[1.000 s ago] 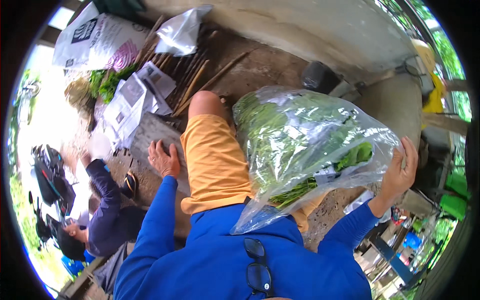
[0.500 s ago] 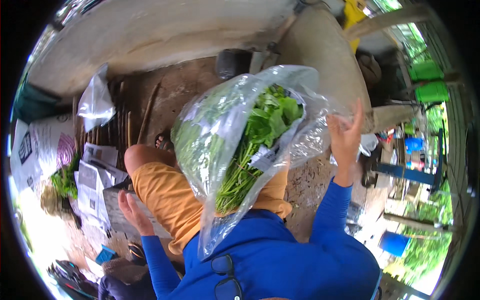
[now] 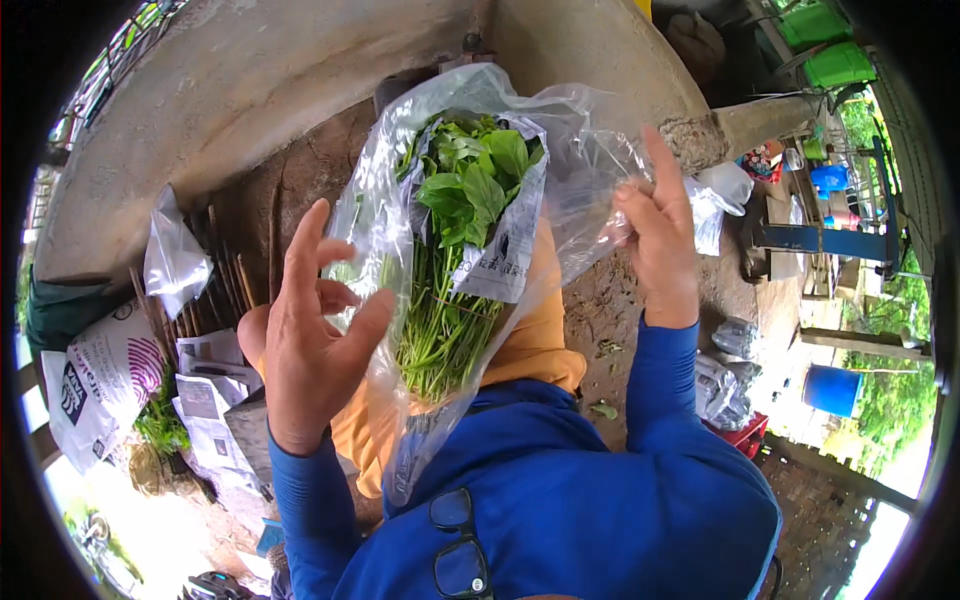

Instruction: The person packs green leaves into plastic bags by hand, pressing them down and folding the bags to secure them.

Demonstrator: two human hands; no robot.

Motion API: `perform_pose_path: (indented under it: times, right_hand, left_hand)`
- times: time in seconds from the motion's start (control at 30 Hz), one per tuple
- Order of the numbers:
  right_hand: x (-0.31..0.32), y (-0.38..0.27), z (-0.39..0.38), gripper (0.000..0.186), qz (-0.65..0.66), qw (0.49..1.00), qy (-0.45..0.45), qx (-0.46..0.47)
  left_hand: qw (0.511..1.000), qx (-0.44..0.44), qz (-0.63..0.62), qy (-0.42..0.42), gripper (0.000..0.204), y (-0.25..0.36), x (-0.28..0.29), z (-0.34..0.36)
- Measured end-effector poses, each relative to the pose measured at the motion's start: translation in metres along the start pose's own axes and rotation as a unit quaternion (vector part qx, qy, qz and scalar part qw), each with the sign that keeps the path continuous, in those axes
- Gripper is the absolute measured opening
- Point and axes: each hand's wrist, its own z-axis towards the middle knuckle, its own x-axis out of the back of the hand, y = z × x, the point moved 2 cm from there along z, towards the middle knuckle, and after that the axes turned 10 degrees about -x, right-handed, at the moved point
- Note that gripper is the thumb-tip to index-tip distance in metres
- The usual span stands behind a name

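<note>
A large clear plastic bag (image 3: pixel 575 135) lies across my lap. Bundles of leafy greens (image 3: pixel 478 190) are inside it, their long green stems (image 3: pixel 440 345) pointing toward me. Printed newspaper (image 3: pixel 505 265) is wrapped partly around the greens. My right hand (image 3: pixel 662 235) pinches the bag's right edge between thumb and curled fingers, its index finger stretched out, and the film is drawn out toward it. Beside the bag's left side is my left hand (image 3: pixel 325 335), fingers apart and curved, holding nothing; whether its fingertips touch the film I cannot tell.
To the left are folded newspapers (image 3: pixel 215 400), a white printed sack (image 3: pixel 105 375), more greens (image 3: pixel 160 420) and a pale plastic bag (image 3: pixel 175 255) by wooden sticks. A concrete wall (image 3: pixel 270 75) stands ahead. Grey plastic bundles (image 3: pixel 722 385) and a blue bucket (image 3: pixel 832 390) are at right.
My left hand has risen from the lower left to the bag's left side. My right hand now grips the bag's right edge. The bag has shifted left and the greens show more openly.
</note>
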Motion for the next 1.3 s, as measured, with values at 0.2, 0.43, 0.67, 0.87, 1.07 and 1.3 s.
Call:
perform_pose_path:
  times: [0.2, 0.43, 0.67, 0.87, 1.07, 1.3]
  right_hand:
    - [0.027, 0.006, -0.003, 0.066, -0.018, 0.998, 0.055, 0.013]
    - [0.032, 0.012, 0.004, 0.062, -0.061, 0.995, 0.064, 0.048]
    - [0.019, 0.0, 0.009, 0.056, -0.149, 0.987, 0.058, 0.027]
    - [0.021, -0.007, 0.031, 0.051, -0.287, 0.944, 0.108, 0.123]
    - [-0.018, -0.03, 0.039, 0.047, -0.354, 0.895, 0.113, 0.249]
    - [-0.069, -0.038, 0.048, 0.032, -0.467, 0.831, 0.052, 0.297]
  left_hand:
    - [0.971, 0.001, -0.165, 0.171, 0.05, -0.023, 0.011, -0.001]
    - [0.943, 0.009, -0.259, 0.209, 0.053, -0.042, 0.037, -0.037]
    - [0.978, 0.071, -0.191, 0.038, 0.071, -0.024, -0.008, -0.094]
    - [0.979, -0.155, -0.109, -0.069, 0.064, -0.014, -0.057, -0.088]
    - [0.957, -0.169, -0.153, -0.178, 0.056, -0.03, -0.092, -0.08]
    - [0.943, -0.152, -0.164, -0.248, 0.047, -0.054, -0.11, -0.077]
